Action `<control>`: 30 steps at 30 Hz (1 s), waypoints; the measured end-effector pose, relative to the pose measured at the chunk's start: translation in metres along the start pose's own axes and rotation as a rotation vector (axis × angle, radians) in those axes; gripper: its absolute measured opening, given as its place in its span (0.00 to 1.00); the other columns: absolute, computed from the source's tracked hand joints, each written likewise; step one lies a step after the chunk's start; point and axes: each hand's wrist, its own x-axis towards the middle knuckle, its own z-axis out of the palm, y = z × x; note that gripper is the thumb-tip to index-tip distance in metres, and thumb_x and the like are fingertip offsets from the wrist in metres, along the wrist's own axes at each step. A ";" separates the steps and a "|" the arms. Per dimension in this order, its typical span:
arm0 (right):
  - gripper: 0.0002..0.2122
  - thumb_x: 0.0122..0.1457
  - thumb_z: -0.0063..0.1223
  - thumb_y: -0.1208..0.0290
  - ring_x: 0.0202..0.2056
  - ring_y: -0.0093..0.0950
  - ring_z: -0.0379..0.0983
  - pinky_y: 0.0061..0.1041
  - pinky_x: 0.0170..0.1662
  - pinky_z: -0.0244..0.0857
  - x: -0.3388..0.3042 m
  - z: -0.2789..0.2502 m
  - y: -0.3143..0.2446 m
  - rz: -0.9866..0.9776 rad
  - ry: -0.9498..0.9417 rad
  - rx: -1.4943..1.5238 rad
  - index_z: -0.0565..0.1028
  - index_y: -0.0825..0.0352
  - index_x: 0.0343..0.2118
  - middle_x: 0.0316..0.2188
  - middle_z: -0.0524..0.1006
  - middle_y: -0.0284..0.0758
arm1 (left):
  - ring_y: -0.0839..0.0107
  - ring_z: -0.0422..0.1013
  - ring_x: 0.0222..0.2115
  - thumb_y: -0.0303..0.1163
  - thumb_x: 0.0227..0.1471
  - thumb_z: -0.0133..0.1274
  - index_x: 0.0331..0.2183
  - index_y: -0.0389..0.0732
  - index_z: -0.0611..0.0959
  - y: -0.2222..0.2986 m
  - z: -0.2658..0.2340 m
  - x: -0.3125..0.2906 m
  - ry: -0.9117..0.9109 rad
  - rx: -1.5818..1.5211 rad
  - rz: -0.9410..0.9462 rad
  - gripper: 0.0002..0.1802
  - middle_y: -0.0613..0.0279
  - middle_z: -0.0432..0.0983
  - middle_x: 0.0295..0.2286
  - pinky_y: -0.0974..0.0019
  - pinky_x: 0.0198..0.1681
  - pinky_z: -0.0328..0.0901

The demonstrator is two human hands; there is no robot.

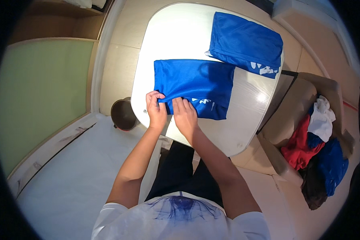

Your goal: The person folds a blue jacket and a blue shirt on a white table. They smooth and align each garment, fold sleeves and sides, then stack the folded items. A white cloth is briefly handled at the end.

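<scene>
White short-sleeved shirt (124, 222); blue-violet, feathered print (182, 204) centred on front. Dark trousers (176, 168) visible below the bare right hand (185, 116).

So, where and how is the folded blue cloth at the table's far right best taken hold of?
Probably by its left and right edges, coming in low from both sides: the folded blue cloth lies flat in layers, so pinching one might unfold it.

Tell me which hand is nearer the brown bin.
Left: the left hand is right of the brown bin; the right hand is farther right.
</scene>
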 end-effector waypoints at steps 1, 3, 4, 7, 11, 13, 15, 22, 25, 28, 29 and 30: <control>0.10 0.51 0.49 0.70 0.37 0.33 0.70 0.29 0.40 0.66 0.008 0.005 0.001 -0.011 -0.041 -0.044 0.74 0.66 0.37 0.34 0.73 0.37 | 0.58 0.67 0.40 0.14 0.44 0.47 0.32 0.37 0.76 0.000 -0.001 0.001 0.015 -0.003 0.029 0.11 0.53 0.67 0.35 0.63 0.48 0.63; 0.10 0.50 0.50 0.69 0.37 0.32 0.71 0.28 0.38 0.67 0.020 0.009 0.000 -0.045 -0.097 -0.151 0.74 0.66 0.35 0.33 0.72 0.36 | 0.60 0.67 0.39 0.13 0.43 0.49 0.33 0.37 0.76 -0.001 -0.003 0.001 0.020 -0.054 -0.046 0.13 0.54 0.67 0.35 0.65 0.45 0.64; 0.10 0.49 0.51 0.69 0.36 0.31 0.71 0.27 0.38 0.67 0.026 0.009 0.000 -0.062 -0.125 -0.207 0.73 0.65 0.34 0.32 0.72 0.36 | 0.61 0.67 0.39 0.13 0.42 0.49 0.33 0.37 0.76 0.000 -0.003 0.001 0.021 -0.083 -0.083 0.13 0.55 0.67 0.35 0.66 0.44 0.65; 0.06 0.48 0.51 0.70 0.33 0.31 0.73 0.25 0.33 0.69 0.038 0.016 -0.007 0.051 -0.116 -0.332 0.73 0.63 0.30 0.30 0.73 0.35 | 0.71 0.67 0.32 0.14 0.45 0.52 0.35 0.37 0.75 -0.009 0.003 -0.003 0.068 -0.170 -0.259 0.13 0.59 0.68 0.34 0.70 0.36 0.65; 0.02 0.48 0.52 0.71 0.27 0.32 0.75 0.30 0.27 0.71 0.046 0.022 -0.011 0.175 -0.080 -0.357 0.73 0.61 0.25 0.24 0.74 0.35 | 0.76 0.64 0.25 0.15 0.47 0.53 0.35 0.37 0.75 -0.023 0.010 -0.004 0.094 -0.284 -0.375 0.12 0.63 0.68 0.31 0.72 0.31 0.63; 0.02 0.49 0.52 0.72 0.26 0.34 0.76 0.32 0.26 0.71 0.049 0.024 -0.010 0.226 -0.090 -0.304 0.74 0.62 0.24 0.22 0.75 0.36 | 0.76 0.63 0.25 0.13 0.44 0.52 0.34 0.38 0.76 -0.026 0.014 -0.001 0.130 -0.267 -0.307 0.14 0.64 0.68 0.31 0.73 0.30 0.61; 0.02 0.49 0.53 0.72 0.24 0.37 0.76 0.36 0.25 0.71 0.049 0.025 -0.001 0.272 -0.084 -0.219 0.74 0.63 0.23 0.21 0.75 0.38 | 0.76 0.63 0.25 0.12 0.43 0.52 0.34 0.38 0.76 -0.017 0.011 -0.001 0.130 -0.186 -0.261 0.15 0.64 0.68 0.31 0.74 0.29 0.61; 0.05 0.52 0.54 0.73 0.29 0.48 0.74 0.41 0.33 0.68 0.040 0.019 0.009 0.263 0.173 0.212 0.75 0.69 0.26 0.26 0.76 0.49 | 0.76 0.67 0.32 0.12 0.47 0.47 0.31 0.37 0.77 -0.012 0.003 -0.002 0.018 -0.181 -0.277 0.10 0.63 0.68 0.33 0.73 0.35 0.64; 0.05 0.52 0.53 0.72 0.31 0.48 0.74 0.42 0.37 0.67 0.041 0.029 0.015 0.186 0.218 0.212 0.76 0.69 0.27 0.27 0.76 0.50 | 0.70 0.68 0.32 0.14 0.45 0.47 0.30 0.36 0.77 -0.011 -0.004 -0.002 -0.037 0.005 -0.160 0.09 0.58 0.69 0.34 0.71 0.36 0.64; 0.06 0.52 0.54 0.71 0.31 0.48 0.74 0.43 0.40 0.67 0.042 0.030 0.019 0.202 0.038 0.229 0.77 0.67 0.30 0.28 0.77 0.46 | 0.57 0.68 0.35 0.17 0.42 0.51 0.29 0.35 0.76 -0.006 -0.015 -0.001 -0.059 0.073 -0.121 0.08 0.52 0.70 0.35 0.62 0.41 0.65; 0.07 0.52 0.54 0.71 0.32 0.48 0.74 0.43 0.41 0.67 0.037 0.026 0.018 0.178 0.004 0.182 0.77 0.67 0.32 0.29 0.77 0.47 | 0.52 0.68 0.36 0.18 0.41 0.52 0.29 0.35 0.76 -0.004 -0.018 -0.001 -0.064 0.066 -0.124 0.08 0.50 0.70 0.35 0.59 0.43 0.65; 0.07 0.52 0.53 0.72 0.34 0.48 0.74 0.43 0.41 0.66 0.032 0.021 0.016 0.150 -0.032 0.138 0.77 0.67 0.33 0.31 0.77 0.48 | 0.53 0.69 0.36 0.18 0.41 0.53 0.29 0.35 0.76 -0.003 -0.020 -0.001 -0.068 0.057 -0.134 0.08 0.50 0.70 0.35 0.59 0.42 0.65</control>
